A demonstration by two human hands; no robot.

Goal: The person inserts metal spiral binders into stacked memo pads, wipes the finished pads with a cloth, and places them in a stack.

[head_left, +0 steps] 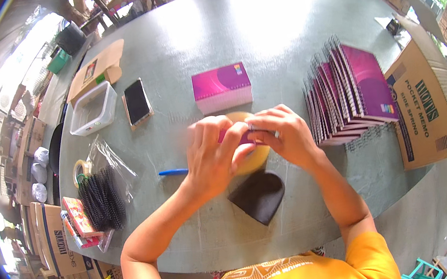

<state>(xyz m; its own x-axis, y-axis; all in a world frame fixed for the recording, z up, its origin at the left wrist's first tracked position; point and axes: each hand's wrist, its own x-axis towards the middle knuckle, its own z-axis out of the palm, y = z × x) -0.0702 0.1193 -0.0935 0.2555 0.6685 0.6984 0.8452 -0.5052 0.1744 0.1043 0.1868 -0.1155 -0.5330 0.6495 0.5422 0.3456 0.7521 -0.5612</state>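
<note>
Both my hands meet over the middle of the table around a small purple-covered notebook (241, 136), mostly hidden by my fingers. My left hand (208, 149) is closed around its left side, slightly smeared by motion. At its right edge, my right hand (283, 132) pinches with thumb and fingers; the exact point of grip is hard to make out. Beneath them lies a round yellow object (259, 160), partly covered. A black heart-shaped piece (260, 196) rests just nearer to me. Left of my left hand is a blue pen (173, 173).
Beyond my hands stands a purple notebook stack (222, 87). Several spiral notebooks (347, 92) lean at right, beside a cardboard box (427, 111). At left are a phone (137, 102), a clear plastic container (93, 108), black spiral coils (101, 200) and a tape roll (80, 171).
</note>
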